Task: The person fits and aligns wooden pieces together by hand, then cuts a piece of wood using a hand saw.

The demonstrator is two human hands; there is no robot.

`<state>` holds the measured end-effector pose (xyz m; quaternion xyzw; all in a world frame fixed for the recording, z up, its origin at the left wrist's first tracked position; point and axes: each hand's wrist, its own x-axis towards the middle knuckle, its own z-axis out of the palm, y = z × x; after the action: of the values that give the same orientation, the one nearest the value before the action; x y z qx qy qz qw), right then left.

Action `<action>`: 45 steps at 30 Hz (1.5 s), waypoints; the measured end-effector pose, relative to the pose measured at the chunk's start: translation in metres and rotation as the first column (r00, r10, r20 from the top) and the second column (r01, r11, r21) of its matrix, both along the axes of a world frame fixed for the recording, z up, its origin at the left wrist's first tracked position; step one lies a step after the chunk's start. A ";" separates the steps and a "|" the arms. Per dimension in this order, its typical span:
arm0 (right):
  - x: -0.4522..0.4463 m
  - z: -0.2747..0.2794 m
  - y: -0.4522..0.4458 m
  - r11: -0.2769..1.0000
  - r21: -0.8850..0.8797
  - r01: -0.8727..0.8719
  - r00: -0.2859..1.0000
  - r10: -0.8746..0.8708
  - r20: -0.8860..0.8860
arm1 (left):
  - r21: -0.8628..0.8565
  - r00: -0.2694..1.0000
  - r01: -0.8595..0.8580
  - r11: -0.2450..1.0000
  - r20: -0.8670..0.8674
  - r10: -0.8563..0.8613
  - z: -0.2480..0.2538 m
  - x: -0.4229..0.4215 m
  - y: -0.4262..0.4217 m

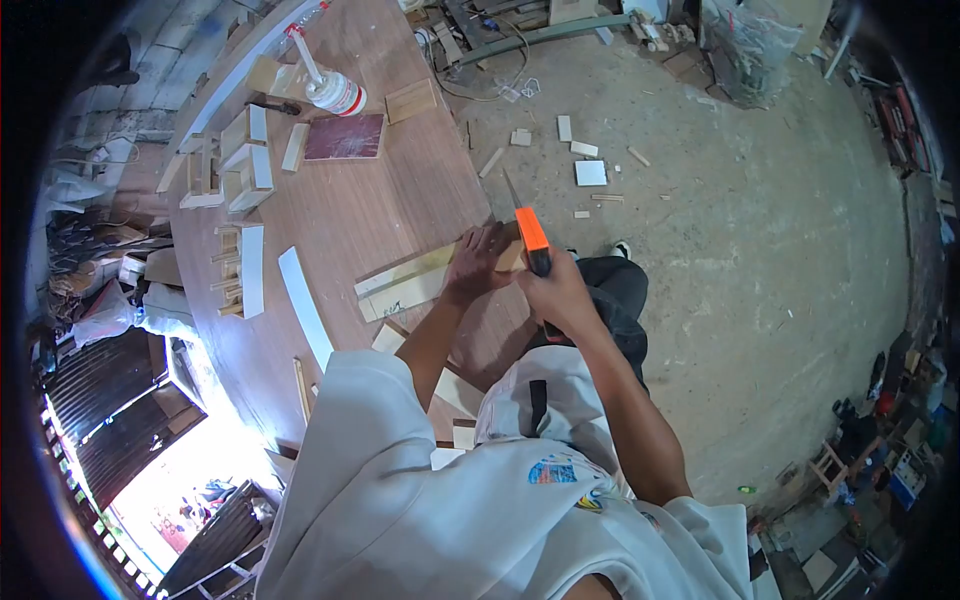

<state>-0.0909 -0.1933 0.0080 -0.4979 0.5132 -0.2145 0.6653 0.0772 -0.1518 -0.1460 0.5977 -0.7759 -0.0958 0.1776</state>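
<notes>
My right hand (562, 297) grips the handle of a handsaw (532, 232), orange and black, its thin blade pointing away beyond the table's edge. Close beside it, my left hand (474, 264) is bent over a pale wooden board (405, 288), holding it down at the table edge. The board has handwritten marks on its near side, and its end sticks out past my fingers next to the saw. Whether the saw teeth touch the wood cannot be made out.
On the wooden table (400, 180) stand a glue bottle (338, 95), a dark red block (345, 137), small wooden frames (247, 165) and a white curved strip (305, 305). Offcuts (591, 173) lie on the concrete floor to the right. A plastic bag (750, 50) sits farther back.
</notes>
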 end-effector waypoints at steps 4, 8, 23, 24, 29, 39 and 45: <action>-0.021 0.033 0.006 0.987 0.117 -0.111 0.993 0.114 -0.020 | -0.009 1.000 0.000 1.000 0.020 0.000 0.002 -0.001 0.005; 0.001 -0.034 -0.006 0.998 -0.065 -0.014 0.999 0.011 -0.046 | -0.012 1.000 0.015 1.000 0.026 -0.015 0.001 0.000 0.008; -0.002 0.010 0.004 0.998 0.048 -0.050 0.998 0.051 -0.027 | -0.004 0.999 -0.019 1.000 -0.029 0.019 0.003 -0.003 0.003; -0.008 0.013 0.009 0.999 0.020 -0.044 0.999 0.044 0.005 | 0.015 0.998 -0.020 1.000 -0.063 0.021 0.000 -0.002 0.004; 0.009 -0.043 -0.001 0.973 -0.232 -0.008 1.000 0.004 -0.018 | -0.020 0.998 0.020 1.000 -0.054 -0.021 -0.008 0.002 0.006; -0.017 0.012 0.012 0.992 0.107 -0.072 0.996 0.077 -0.042 | 0.005 1.000 0.002 1.000 0.010 -0.002 -0.012 0.001 0.007; -0.012 -0.009 0.018 0.998 -0.040 -0.041 0.999 0.041 0.019 | -0.010 1.000 0.017 1.000 -0.008 -0.017 -0.013 0.002 0.009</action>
<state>-0.1027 -0.1756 -0.0005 -0.5194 0.4918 -0.2161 0.6646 0.0788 -0.1432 -0.1588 0.5899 -0.7806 -0.0960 0.1829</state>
